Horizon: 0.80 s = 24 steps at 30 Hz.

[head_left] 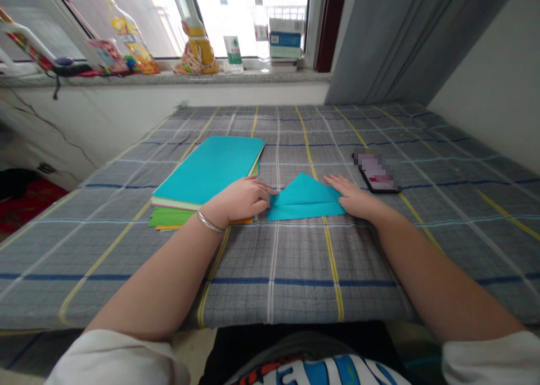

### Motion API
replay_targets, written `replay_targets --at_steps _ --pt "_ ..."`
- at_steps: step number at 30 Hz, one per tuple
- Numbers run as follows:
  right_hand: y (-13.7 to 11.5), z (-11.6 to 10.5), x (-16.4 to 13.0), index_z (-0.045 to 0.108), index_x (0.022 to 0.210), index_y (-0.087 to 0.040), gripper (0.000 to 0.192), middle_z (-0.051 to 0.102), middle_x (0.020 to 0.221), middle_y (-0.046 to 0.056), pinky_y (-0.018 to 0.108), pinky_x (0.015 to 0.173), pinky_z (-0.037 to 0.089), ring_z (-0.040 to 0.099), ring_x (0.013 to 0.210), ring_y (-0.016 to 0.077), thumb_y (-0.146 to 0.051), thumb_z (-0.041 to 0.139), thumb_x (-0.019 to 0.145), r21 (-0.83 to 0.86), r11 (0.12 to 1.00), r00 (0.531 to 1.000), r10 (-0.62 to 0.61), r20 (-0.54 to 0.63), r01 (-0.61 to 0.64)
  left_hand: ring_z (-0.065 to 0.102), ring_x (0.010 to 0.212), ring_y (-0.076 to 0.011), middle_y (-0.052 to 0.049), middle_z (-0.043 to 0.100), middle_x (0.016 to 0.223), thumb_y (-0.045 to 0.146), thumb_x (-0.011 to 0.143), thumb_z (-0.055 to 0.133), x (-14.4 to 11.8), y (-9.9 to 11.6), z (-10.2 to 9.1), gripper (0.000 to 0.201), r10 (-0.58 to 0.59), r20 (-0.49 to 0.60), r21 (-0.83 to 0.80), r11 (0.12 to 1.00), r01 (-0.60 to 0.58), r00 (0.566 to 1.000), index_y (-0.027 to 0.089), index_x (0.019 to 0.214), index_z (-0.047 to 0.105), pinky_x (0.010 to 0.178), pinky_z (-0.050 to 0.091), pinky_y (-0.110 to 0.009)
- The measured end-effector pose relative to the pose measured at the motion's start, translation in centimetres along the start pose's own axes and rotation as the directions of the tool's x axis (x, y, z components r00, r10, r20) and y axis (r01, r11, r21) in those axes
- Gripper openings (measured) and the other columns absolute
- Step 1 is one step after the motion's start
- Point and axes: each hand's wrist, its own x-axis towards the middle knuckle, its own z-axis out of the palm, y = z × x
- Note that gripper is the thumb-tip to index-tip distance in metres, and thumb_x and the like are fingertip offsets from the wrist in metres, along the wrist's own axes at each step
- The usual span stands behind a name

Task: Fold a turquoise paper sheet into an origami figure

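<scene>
Two bare hands rest on a grey plaid cloth with yellow and blue lines (295, 272) that covers a flat surface set below a grey stone window sill (169, 78), with a grey curtain (405, 36) at the right. On the sill, left to right, stand a yellow-labelled plastic bottle (126, 34), a clear water bottle (261, 34) and a stack of small boxes (286, 39); their print is too small to read. A stack of coloured paper sheets with a teal top sheet (208, 171) lies at left. The left hand (240, 199), a silver bangle (210, 222) on its wrist, lies flat with fingers extended, pressing the left corner of a teal folded paper triangle (304, 198). The right hand (352, 196) lies flat and unclenched on its right corner. A black smartphone (377, 174) lies just beyond, its screen blurred.
</scene>
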Motion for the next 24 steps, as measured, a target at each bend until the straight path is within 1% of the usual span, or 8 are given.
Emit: replay_targets --at_steps 6,10,13,16,19,21,23,24 --pt "0.6 -0.3 -0.3 0.035 0.152 -0.019 0.080 0.027 0.159 0.005 0.051 0.120 0.022 0.020 0.147 0.0302 -0.004 0.040 0.074 -0.052 0.998 0.999 0.037 0.019 -0.036 0.058 0.124 -0.0194 -0.003 0.076 0.100 0.018 0.085 0.040 0.1 -0.8 0.4 0.034 0.061 -0.044 -0.065 0.996 -0.064 0.997 0.020 0.071 0.071 0.111 0.038 -0.035" --pt "1.0 -0.2 -0.5 0.039 0.150 -0.018 0.081 0.029 0.158 0.006 0.051 0.120 0.023 0.022 0.146 0.0299 -0.004 0.043 0.070 -0.055 0.998 1.000 0.026 0.001 -0.026 0.058 0.123 -0.0191 -0.003 0.076 0.103 0.020 0.086 0.039 0.0 -1.0 0.5 0.035 0.052 -0.049 -0.111 0.992 -0.057 0.997 0.020 0.076 0.073 0.111 0.039 -0.033" --pt "1.2 -0.1 -0.6 0.041 0.149 -0.018 0.080 0.032 0.157 0.005 0.047 0.120 0.024 0.026 0.146 0.0273 -0.003 0.043 0.070 -0.039 0.999 0.999 0.028 -0.038 -0.029 0.057 0.124 -0.0186 -0.002 0.075 0.107 0.021 0.087 0.038 0.0 -1.0 0.5 0.036 0.036 -0.042 -0.125 0.991 -0.041 0.998 0.020 0.077 0.073 0.111 0.040 -0.032" --pt "1.2 -0.3 -0.6 0.047 0.146 -0.018 0.077 0.037 0.156 0.004 0.044 0.120 0.025 0.031 0.144 0.0248 -0.001 0.042 0.070 0.003 1.000 0.997 0.023 -0.069 -0.022 0.057 0.124 -0.0194 -0.003 0.074 0.112 0.024 0.090 0.036 0.0 -1.0 0.5 0.039 0.010 -0.040 -0.143 0.990 -0.016 0.999 0.020 0.076 0.072 0.109 0.041 -0.033" --pt "0.9 -1.0 -0.6 0.056 0.138 -0.015 0.071 0.044 0.151 0.006 0.041 0.118 0.029 0.039 0.140 0.0242 -0.002 0.041 0.070 0.073 0.996 0.994 0.053 -0.098 -0.045 0.058 0.123 -0.0199 -0.004 0.073 0.114 0.026 0.094 0.032 0.0 -1.3 0.7 0.045 -0.016 -0.057 -0.168 0.986 0.006 0.998 0.019 0.072 0.070 0.107 0.042 -0.033" --pt "0.5 -1.5 -0.7 0.065 0.129 -0.015 0.061 0.055 0.142 0.007 0.040 0.115 0.033 0.047 0.135 0.0247 -0.006 0.041 0.073 0.146 0.984 0.983 0.126 -0.136 -0.106 0.059 0.121 -0.0199 -0.005 0.072 0.115 0.027 0.096 0.027 0.0 -1.5 1.0 0.051 -0.039 -0.078 -0.182 0.983 0.024 0.996 0.018 0.069 0.069 0.105 0.043 -0.032" --pt "0.0 -2.0 -0.7 0.072 0.117 -0.017 0.050 0.066 0.129 0.006 0.041 0.111 0.039 0.055 0.127 0.0255 -0.012 0.040 0.078 0.225 0.959 0.961 0.214 -0.176 -0.172 0.061 0.115 -0.0196 -0.007 0.072 0.115 0.029 0.099 0.023 0.2 -1.6 1.4 0.055 -0.091 -0.112 -0.177 0.982 0.070 0.990 0.017 0.072 0.069 0.102 0.045 -0.033" --pt "-0.1 -2.1 -0.7 0.074 0.112 -0.019 0.046 0.069 0.123 0.005 0.041 0.109 0.041 0.057 0.123 0.0258 -0.015 0.040 0.081 0.256 0.947 0.949 0.248 -0.194 -0.195 0.063 0.112 -0.0195 -0.007 0.072 0.113 0.030 0.100 0.022 0.3 -1.6 1.7 0.055 -0.120 -0.137 -0.160 0.982 0.098 0.983 0.016 0.079 0.070 0.101 0.046 -0.034"
